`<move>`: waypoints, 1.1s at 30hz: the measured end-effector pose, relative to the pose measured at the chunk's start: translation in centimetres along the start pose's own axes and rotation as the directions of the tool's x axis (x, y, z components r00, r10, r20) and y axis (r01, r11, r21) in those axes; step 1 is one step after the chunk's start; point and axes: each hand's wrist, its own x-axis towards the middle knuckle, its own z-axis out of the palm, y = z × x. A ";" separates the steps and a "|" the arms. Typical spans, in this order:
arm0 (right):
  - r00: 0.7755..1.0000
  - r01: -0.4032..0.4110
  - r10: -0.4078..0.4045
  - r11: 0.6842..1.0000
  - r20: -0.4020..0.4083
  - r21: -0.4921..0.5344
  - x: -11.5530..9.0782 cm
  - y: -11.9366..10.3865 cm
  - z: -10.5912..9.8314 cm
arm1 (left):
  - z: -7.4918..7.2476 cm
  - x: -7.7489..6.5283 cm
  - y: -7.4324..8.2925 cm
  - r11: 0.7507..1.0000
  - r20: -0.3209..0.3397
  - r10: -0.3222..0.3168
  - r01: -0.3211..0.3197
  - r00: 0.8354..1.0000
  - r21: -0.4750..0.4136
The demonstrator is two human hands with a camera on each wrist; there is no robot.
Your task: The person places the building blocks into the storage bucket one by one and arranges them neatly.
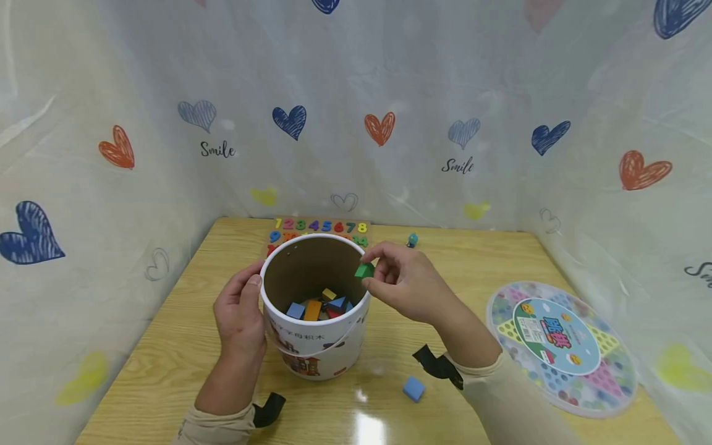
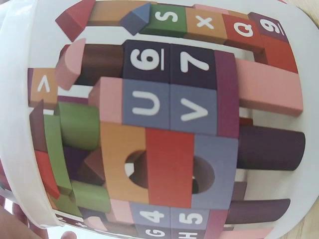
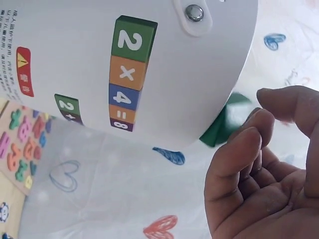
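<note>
A white bucket (image 1: 313, 352) printed with toy blocks stands on the table, with several coloured wooden blocks (image 1: 313, 309) inside. My left hand (image 1: 240, 312) rests against its left side, thumb up near the rim and fingers behind the wall. At the right rim is my right hand (image 1: 408, 281), thumb and index finger apart around a small green block (image 1: 364, 271). In the right wrist view the green block (image 3: 227, 122) is blurred, just beyond the fingertips and partly behind the bucket wall. A blue block (image 1: 413, 389) lies on the table below my right wrist.
Behind the bucket lies a board of coloured numbers (image 1: 322, 226), partly hidden. A small blue figure (image 1: 412, 240) stands at the back. On the right is a round, clear-wrapped board game (image 1: 562, 349). A heart-printed curtain (image 1: 423, 93) surrounds the table (image 1: 189, 346).
</note>
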 end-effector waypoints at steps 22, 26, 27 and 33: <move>0.841 -0.169 0.175 0.984 0.512 -0.058 -12.4 11.7 1.9 | 0.0 0.0 0.1 1.000 0.000 0.022 -0.022 1.000 0.011; 0.850 -0.152 0.138 0.988 0.509 -0.014 -12.9 12.7 2.8 | -0.1 -0.1 0.1 1.000 0.004 0.018 -0.018 1.000 0.010; 0.855 -0.147 0.137 0.989 0.500 -0.019 -12.9 12.9 2.9 | -0.1 -0.1 0.1 1.000 0.006 0.015 -0.015 1.000 0.013; 0.887 -0.120 0.161 0.986 0.433 -0.120 -12.7 13.7 3.7 | 0.1 -0.2 0.1 1.000 0.016 0.009 -0.009 1.000 0.013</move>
